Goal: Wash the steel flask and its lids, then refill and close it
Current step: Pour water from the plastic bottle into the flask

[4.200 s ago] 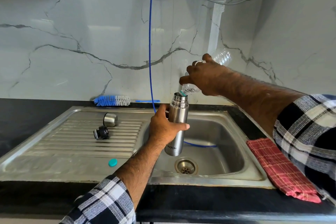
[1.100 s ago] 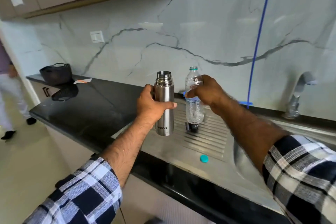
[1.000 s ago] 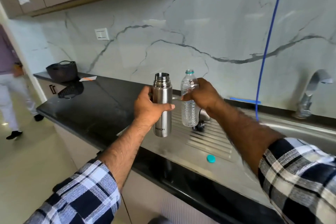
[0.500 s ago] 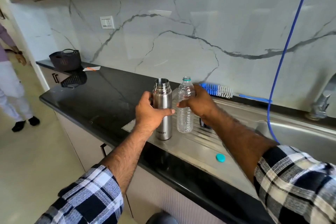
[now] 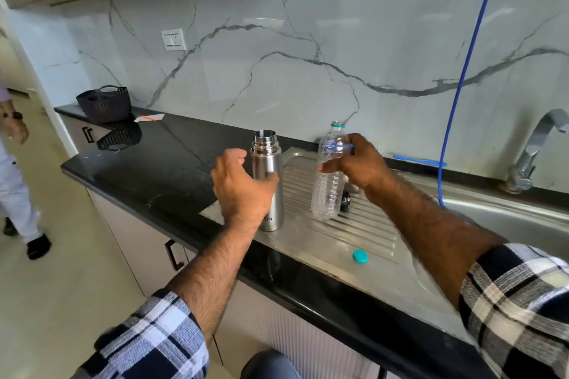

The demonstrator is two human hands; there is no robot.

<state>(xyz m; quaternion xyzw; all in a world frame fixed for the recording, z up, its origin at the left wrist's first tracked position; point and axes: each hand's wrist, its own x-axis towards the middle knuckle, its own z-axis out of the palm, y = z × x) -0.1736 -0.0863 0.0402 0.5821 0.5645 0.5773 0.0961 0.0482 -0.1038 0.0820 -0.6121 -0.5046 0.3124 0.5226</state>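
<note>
The steel flask (image 5: 267, 184) stands upright and uncapped on the left end of the steel drainboard (image 5: 363, 234). My left hand (image 5: 241, 191) curls around it, fingers across its front, thumb slightly off its side. My right hand (image 5: 360, 166) grips a clear plastic water bottle (image 5: 324, 191) near its neck. The bottle is uncapped, nearly upright, with its base at the drainboard. A black inner lid (image 5: 346, 201) shows just behind the bottle. The steel outer lid is hidden.
A teal bottle cap (image 5: 359, 256) lies on the drainboard's front part. The sink basin (image 5: 508, 218), tap (image 5: 534, 154), hanging blue hose (image 5: 462, 71) and blue brush handle (image 5: 415, 160) are right. A dark basket (image 5: 104, 103) sits far left on the counter. A person (image 5: 14, 181) walks at left.
Both hands came down from mid-air. The flask now rests on the drainboard's left end and the bottle's base reaches the drainboard. My left thumb has eased off the flask.
</note>
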